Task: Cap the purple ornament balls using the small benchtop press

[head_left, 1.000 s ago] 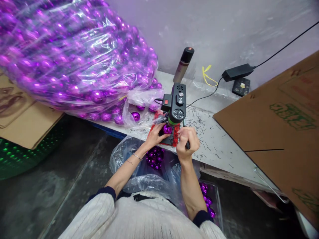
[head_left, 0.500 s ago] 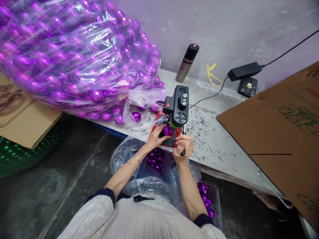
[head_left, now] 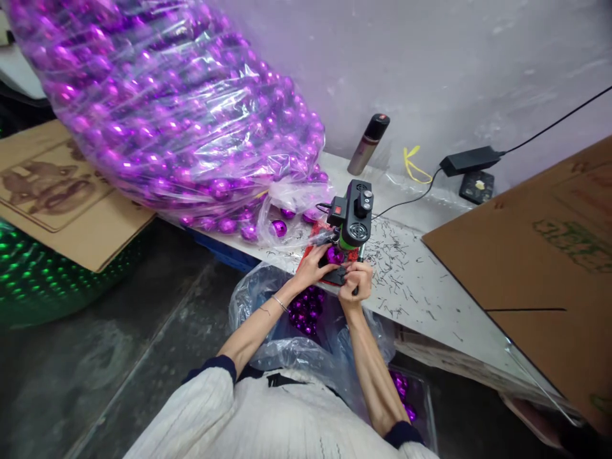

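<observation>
At the table's near edge stands a small black bench drill press [head_left: 356, 213] with a red switch on its side. Under its head is a shiny purple bauble [head_left: 335, 255]. My left hand [head_left: 313, 268] grips the bauble from the left, thumb in front and fingers behind. My right hand [head_left: 356, 282] is closed around the press's black lever handle, to the right of the bauble. The press base is dark, with red showing around it. Whatever tip meets the top of the bauble is hidden by the press head.
A large clear bag of purple baubles [head_left: 191, 127] fills the left. An open plastic bag [head_left: 268, 344] with baubles hangs below the table edge. Dark scraps [head_left: 401, 268] litter the table [head_left: 444, 312]. A spray can [head_left: 368, 145], a power adapter [head_left: 471, 160] and a cardboard box [head_left: 535, 255] stand behind and right.
The whole view has shifted, so things sit lower and farther right. Both hands keep their places on the bauble and the lever.
</observation>
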`<action>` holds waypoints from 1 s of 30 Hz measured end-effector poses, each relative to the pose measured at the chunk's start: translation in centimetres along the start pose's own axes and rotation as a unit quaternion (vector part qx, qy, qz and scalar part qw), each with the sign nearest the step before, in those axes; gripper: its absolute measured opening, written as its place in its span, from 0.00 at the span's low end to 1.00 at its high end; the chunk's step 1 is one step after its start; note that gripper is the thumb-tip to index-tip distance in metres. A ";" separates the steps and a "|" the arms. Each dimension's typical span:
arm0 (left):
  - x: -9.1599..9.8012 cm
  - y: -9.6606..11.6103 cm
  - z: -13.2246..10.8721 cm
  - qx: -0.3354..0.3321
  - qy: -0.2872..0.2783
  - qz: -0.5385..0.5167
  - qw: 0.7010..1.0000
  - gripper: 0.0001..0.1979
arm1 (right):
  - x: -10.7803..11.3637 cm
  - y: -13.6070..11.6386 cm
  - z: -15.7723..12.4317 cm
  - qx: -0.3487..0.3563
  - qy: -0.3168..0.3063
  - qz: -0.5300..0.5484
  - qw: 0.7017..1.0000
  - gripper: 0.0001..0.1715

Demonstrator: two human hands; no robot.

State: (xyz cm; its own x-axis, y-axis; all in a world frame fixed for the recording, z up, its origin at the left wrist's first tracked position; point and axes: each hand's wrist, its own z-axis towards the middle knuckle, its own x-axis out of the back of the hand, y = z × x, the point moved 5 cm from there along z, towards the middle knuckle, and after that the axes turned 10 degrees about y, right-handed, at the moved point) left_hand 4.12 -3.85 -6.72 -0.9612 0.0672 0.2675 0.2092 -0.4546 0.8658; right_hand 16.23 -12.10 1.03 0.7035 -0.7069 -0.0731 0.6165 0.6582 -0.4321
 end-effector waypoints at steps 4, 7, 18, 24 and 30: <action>-0.2 -0.1 0.4 0.005 0.005 0.001 1.000 0.31 | 0.0 -0.9 1.8 -0.038 0.011 -0.018 0.999 0.17; -0.4 0.0 -0.1 0.007 0.010 0.002 1.000 0.32 | -0.2 -2.1 4.9 -0.110 0.019 -0.053 0.992 0.21; 7.3 3.9 -1.1 -0.057 0.076 0.177 0.980 0.38 | -0.4 -3.4 5.9 -0.113 -0.018 -0.053 0.992 0.21; 13.4 1.4 7.2 0.172 0.044 0.475 0.862 0.24 | -0.3 -3.3 5.5 -0.098 -0.022 -0.040 0.994 0.19; 11.4 1.2 6.7 0.105 -0.073 0.503 0.855 0.27 | -0.4 -3.3 5.5 -0.091 -0.024 -0.040 0.995 0.19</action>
State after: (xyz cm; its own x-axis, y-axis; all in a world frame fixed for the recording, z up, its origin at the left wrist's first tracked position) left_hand -5.42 2.27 0.24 -0.2463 -0.1468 0.9580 0.9590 -0.1796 0.2190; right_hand 15.88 -12.59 7.39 0.6739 -0.7387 0.0098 0.6000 0.5396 -0.5906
